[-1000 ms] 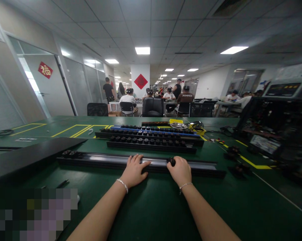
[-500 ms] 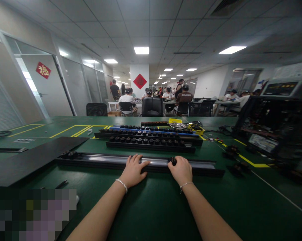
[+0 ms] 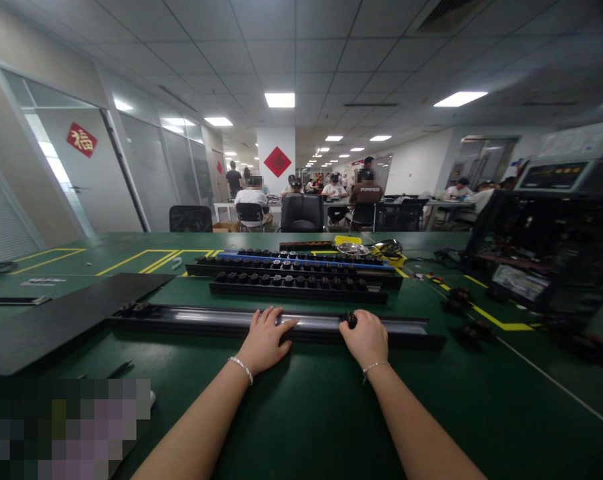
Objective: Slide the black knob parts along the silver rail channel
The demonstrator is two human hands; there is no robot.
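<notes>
A long black channel rail (image 3: 196, 315) with a shiny inner strip lies crosswise in front of me. My left hand (image 3: 264, 338) rests over its middle, fingers stretched across the channel and thumb apart. Further right along the same rail, my right hand (image 3: 366, 337) is closed on a small round black part (image 3: 351, 321), mostly covered by the fingers. Whether that part touches the strip I cannot tell. Two similar black pieces (image 3: 140, 309) sit at the rail's left end.
Behind the rail lie several rails fitted with black rollers (image 3: 291, 281). A dark flat board (image 3: 66, 327) is at left. Loose black parts (image 3: 474, 331) and an opened equipment case (image 3: 546, 247) stand at right. A metal dish (image 3: 352, 249) sits farther back on the green table (image 3: 301, 427); people are seated beyond.
My right hand has shifted slightly right along the rail with the black part. My left hand stays in place on the rail. The whole view has drifted a little.
</notes>
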